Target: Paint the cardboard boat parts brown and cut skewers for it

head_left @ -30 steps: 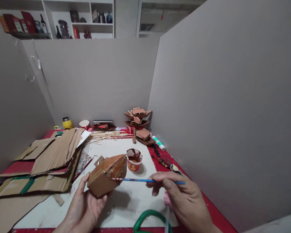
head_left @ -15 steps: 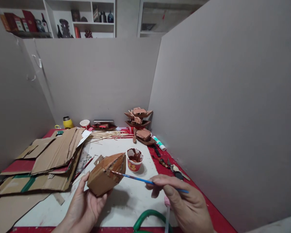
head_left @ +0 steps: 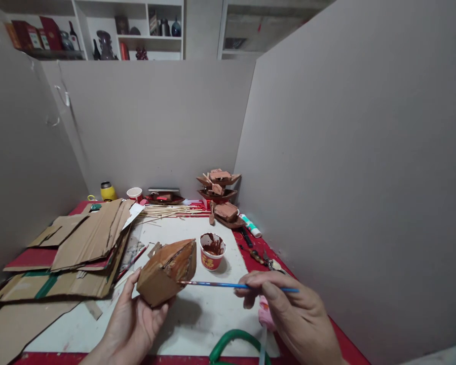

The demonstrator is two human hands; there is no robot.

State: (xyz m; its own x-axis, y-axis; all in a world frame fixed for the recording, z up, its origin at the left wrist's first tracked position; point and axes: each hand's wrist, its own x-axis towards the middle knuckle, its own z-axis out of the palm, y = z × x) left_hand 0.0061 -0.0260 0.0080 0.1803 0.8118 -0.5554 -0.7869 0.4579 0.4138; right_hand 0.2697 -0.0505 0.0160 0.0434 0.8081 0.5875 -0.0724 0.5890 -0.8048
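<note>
Tilted in my left hand (head_left: 135,319) is a small cardboard boat hull (head_left: 167,271), its upper faces streaked with brown paint and its near face bare cardboard. The fingers support it from below, with the thumb on its left side. My right hand (head_left: 292,314) pinches a thin blue paintbrush (head_left: 220,285), whose tip touches the hull's lower right part. Just beyond the hull stands a paper cup (head_left: 212,258) with dark brown paint inside and smeared on its inner wall.
Cardboard sheets (head_left: 87,238) are piled on the left. At the back lie thin wooden sticks (head_left: 171,210) and finished-looking brown model boats (head_left: 226,213). Tools (head_left: 264,257) line the red right edge. A green handle (head_left: 235,334) and a pink object (head_left: 265,314) are in front.
The brush tip has moved down along the hull, from near its upper edge to lower on the right side. My left hand holds the hull almost still.
</note>
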